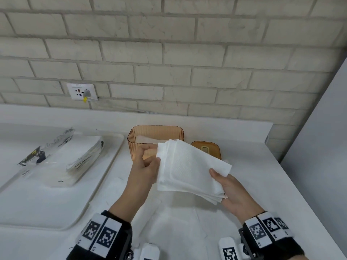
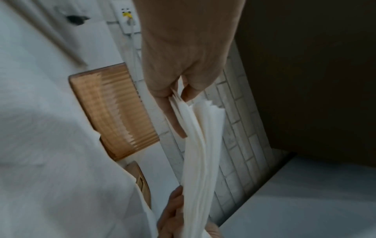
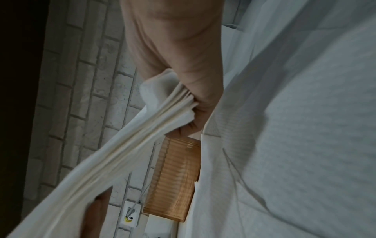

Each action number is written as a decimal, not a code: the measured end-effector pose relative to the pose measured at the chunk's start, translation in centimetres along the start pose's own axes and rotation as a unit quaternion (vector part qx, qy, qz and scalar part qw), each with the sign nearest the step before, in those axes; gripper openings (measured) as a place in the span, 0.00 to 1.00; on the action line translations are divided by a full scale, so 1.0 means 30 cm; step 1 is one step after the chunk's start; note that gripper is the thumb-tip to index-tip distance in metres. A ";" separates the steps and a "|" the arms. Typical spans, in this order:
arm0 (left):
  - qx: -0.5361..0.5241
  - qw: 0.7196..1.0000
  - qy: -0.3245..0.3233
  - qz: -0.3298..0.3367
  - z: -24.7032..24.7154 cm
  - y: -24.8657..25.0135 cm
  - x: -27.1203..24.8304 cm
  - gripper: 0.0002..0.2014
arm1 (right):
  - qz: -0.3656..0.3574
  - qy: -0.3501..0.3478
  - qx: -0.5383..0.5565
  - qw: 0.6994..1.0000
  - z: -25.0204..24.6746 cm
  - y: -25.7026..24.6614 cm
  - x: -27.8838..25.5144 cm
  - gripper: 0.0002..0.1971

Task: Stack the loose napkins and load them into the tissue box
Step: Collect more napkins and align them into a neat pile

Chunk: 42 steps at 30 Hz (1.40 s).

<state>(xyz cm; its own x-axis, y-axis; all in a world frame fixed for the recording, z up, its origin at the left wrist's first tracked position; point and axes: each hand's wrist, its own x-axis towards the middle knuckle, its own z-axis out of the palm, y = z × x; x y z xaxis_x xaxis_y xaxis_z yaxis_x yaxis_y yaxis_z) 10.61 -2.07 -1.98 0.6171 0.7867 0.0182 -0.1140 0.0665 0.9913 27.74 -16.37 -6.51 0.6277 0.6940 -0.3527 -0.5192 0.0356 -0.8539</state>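
A stack of white napkins [image 1: 189,169] is held in the air above the desk [image 1: 262,177], in front of the amber tissue box [image 1: 155,136]. The left hand [image 1: 145,166] pinches its far left edge, fingers [image 2: 175,116] closed on the sheets; the right hand [image 1: 232,192] grips the near right corner. The box's lid [image 1: 206,148] lies just right of it. More loose napkins [image 1: 178,231] lie on the desk's near edge, a tray [image 1: 56,203] at left.

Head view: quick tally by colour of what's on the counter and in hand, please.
Amber: 2, tissue box, lid
White: 3, napkin stack held by left hand and right hand; loose napkins; tray
Clear: 1, napkin packet
Total: 6
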 end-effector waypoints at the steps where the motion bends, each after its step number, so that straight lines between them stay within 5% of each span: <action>1: 0.013 1.000 -0.002 0.004 0.006 0.006 -0.007 0.11 | 0.000 -0.005 0.005 1.000 0.002 0.004 -0.002 0.28; 8: 0.020 0.997 -0.031 -0.074 0.021 0.027 -0.011 0.10 | -0.001 -0.040 0.018 0.999 0.012 0.016 -0.015 0.25; 13: 0.105 0.990 -0.008 -0.089 0.016 0.068 -0.007 0.22 | -0.028 0.003 -0.028 0.999 0.019 0.003 -0.032 0.14; 19: 0.254 0.967 -0.011 -0.024 0.023 0.051 -0.006 0.08 | -0.034 0.020 -0.051 0.998 0.019 0.010 -0.042 0.16; 30: 0.245 0.969 -0.001 -0.027 0.034 0.022 -0.012 0.06 | -0.034 0.005 -0.051 0.998 0.020 -0.003 -0.062 0.14; 37: 0.085 0.992 0.014 -0.092 -0.005 -0.042 0.031 0.40 | -0.098 -0.059 -0.102 0.988 0.046 -0.038 -0.057 0.14; 42: 0.147 0.982 -0.097 -0.074 -0.059 -0.104 0.048 0.23 | -0.130 -0.093 -0.229 0.960 0.026 -0.084 -0.016 0.13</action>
<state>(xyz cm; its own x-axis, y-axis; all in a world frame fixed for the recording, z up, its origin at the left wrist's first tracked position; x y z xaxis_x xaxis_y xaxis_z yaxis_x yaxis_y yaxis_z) 10.48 -0.06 -5.26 0.7501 0.6481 -0.1316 0.1991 -0.0316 0.9795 28.29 -16.24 -3.88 0.5647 0.8225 -0.0675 -0.0234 -0.0658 -0.9976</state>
